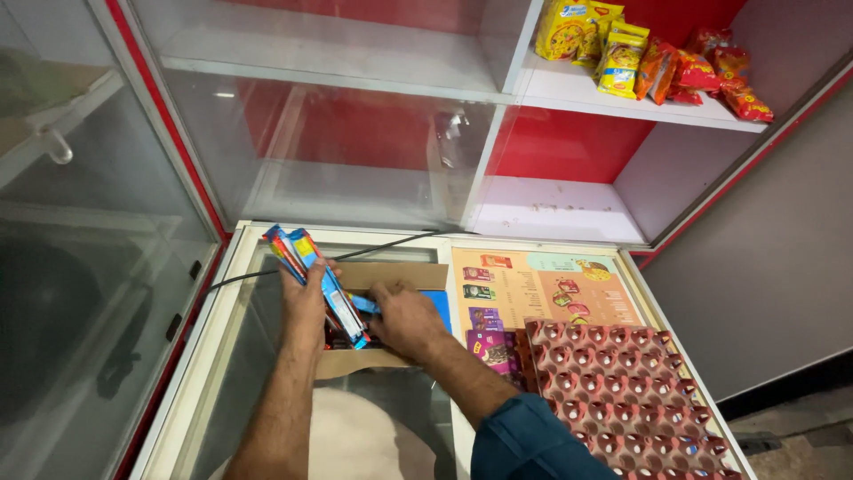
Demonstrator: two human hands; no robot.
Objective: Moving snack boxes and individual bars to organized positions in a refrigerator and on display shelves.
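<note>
The left hand (304, 298) is clutching a fanned stack of blue packets (315, 276) while the right hand (404, 318) is pinching another inside the cardboard box (391, 277), where more remain.

The left hand (305, 300) grips a fanned stack of blue packets (313, 276) above an open cardboard box (391, 277), which sits on the chest freezer's glass lid (267, 356). The right hand (404, 318) reaches into that box, fingers on another blue packet (364, 305). Right of the box lie a picture menu (542, 284) and stacked reddish egg trays (622, 391) (purple packets (489, 342) between). Behind the box, up on a white shelf (569, 89), sit yellow and orange snack packs (649, 58).
</note>
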